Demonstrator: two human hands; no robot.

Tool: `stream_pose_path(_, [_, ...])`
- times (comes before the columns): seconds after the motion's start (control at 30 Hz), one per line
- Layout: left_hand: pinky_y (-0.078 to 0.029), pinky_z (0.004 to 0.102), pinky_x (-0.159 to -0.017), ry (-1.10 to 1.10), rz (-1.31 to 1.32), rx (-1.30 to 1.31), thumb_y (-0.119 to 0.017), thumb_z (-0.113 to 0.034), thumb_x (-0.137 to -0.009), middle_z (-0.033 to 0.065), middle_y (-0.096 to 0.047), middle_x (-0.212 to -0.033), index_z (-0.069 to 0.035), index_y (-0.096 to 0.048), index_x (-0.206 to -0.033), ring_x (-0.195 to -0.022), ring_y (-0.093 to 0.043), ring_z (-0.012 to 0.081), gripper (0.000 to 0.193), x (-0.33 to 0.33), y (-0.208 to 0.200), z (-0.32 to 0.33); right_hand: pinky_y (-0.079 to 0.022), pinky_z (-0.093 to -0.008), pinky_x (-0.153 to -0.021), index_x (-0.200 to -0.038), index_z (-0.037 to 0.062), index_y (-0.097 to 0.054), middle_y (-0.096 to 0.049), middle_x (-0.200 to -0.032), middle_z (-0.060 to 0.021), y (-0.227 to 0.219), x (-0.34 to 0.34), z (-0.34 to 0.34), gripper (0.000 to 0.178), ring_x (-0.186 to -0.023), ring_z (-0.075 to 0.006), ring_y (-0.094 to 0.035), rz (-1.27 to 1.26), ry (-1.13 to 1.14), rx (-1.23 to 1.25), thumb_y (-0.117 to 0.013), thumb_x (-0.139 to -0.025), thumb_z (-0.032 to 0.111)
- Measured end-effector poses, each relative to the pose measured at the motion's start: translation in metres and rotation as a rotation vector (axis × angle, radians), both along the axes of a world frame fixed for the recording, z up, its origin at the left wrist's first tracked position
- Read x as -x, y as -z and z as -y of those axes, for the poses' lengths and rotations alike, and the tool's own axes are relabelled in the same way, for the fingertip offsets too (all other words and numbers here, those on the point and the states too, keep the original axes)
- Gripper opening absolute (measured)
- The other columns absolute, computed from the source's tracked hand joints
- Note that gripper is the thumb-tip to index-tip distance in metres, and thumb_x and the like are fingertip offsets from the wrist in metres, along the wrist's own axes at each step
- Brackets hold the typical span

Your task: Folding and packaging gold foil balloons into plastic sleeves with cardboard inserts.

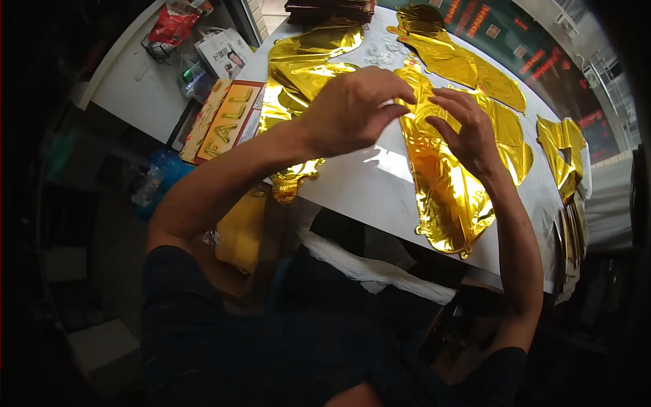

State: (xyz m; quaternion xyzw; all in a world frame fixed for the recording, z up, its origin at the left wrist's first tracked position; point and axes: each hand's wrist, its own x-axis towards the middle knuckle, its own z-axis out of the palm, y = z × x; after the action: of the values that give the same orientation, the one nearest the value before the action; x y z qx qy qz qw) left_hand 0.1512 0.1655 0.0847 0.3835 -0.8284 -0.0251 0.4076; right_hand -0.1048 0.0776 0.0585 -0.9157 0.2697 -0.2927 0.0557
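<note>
My left hand (363,112) is raised over the middle of the table, thumb and forefinger brought together in a pinch. Whatever may be between those fingertips is too small to make out. Just to its right, my right hand (464,125) hovers with curved fingers and the thumb apart from them, holding nothing visible. Beneath both hands lies a flat, uninflated gold foil balloon (444,197), its lower end near the table's front edge. Another gold foil balloon (285,102) lies left of my left hand, partly covered by that arm.
More flat gold foil balloons (447,57) lie at the back right, with another (563,149) at the right edge. Small clear pieces (383,53) sit near the back of the white table (359,190). A printed balloon package (230,122) and a blue plastic bag (163,180) are at left.
</note>
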Motion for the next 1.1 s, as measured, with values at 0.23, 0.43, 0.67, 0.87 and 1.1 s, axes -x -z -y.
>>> stream_pose_path(0.23, [-0.055,0.0309,-0.089,-0.308,-0.113,-0.399,-0.062,-0.006,-0.101,0.012,-0.076,-0.106,0.001,-0.074,-0.113,-0.1,-0.073,0.0192,0.018,-0.119,0.007,-0.069,-0.047,-0.0426,-0.105,-0.126,0.0018,-0.061,-0.059,-0.136,-0.0154,0.019,-0.111,-0.096,0.059,-0.123,-0.0327,-0.058,-0.191,-0.464,0.05,-0.083,-0.081,0.033])
stream_pose_path(0.43, [-0.056,0.0383,-0.09,-0.271,0.037,-0.439,-0.06,0.0,-0.096,0.0166,-0.072,-0.104,0.0,-0.07,-0.11,-0.1,-0.071,0.0328,0.017,-0.138,0.039,-0.121,-0.053,-0.0389,-0.096,-0.121,-0.0015,-0.06,-0.062,-0.126,-0.0161,0.053,-0.155,-0.144,0.037,-0.117,-0.0304,-0.061,-0.185,-0.38,0.281,-0.06,-0.088,0.014])
stream_pose_path(0.67, [-0.053,0.0421,-0.098,-0.091,0.147,-0.449,-0.062,0.003,-0.092,0.0162,-0.068,-0.115,-0.002,-0.066,-0.119,-0.113,-0.065,0.0357,0.028,-0.15,0.035,-0.128,-0.055,-0.0461,-0.064,-0.097,0.0055,-0.062,-0.068,-0.083,-0.0148,0.051,-0.163,-0.13,0.015,-0.077,-0.0338,-0.07,-0.006,-0.259,-0.202,-0.066,-0.088,0.017])
stream_pose_path(0.87, [-0.053,0.043,-0.095,-0.027,0.111,-0.535,-0.065,-0.001,-0.092,0.0168,-0.069,-0.112,-0.002,-0.065,-0.122,-0.107,-0.067,0.0371,0.03,-0.167,0.032,-0.113,-0.05,-0.0483,-0.059,-0.084,0.0027,-0.066,-0.068,-0.076,-0.0222,0.047,-0.164,-0.107,0.027,-0.069,-0.045,-0.065,0.218,-0.071,-0.477,-0.078,-0.089,0.027])
stream_pose_path(1.1, [-0.055,0.0379,-0.09,-0.034,0.082,-0.433,-0.069,-0.005,-0.091,0.0107,-0.074,-0.106,-0.003,-0.073,-0.103,-0.101,-0.071,0.0288,0.013,-0.171,0.048,-0.093,-0.051,-0.0358,-0.066,-0.1,-0.0018,-0.068,-0.064,-0.076,-0.0177,0.034,-0.155,-0.106,0.012,-0.067,-0.0215,-0.061,0.013,-0.144,-0.507,-0.063,-0.098,0.009])
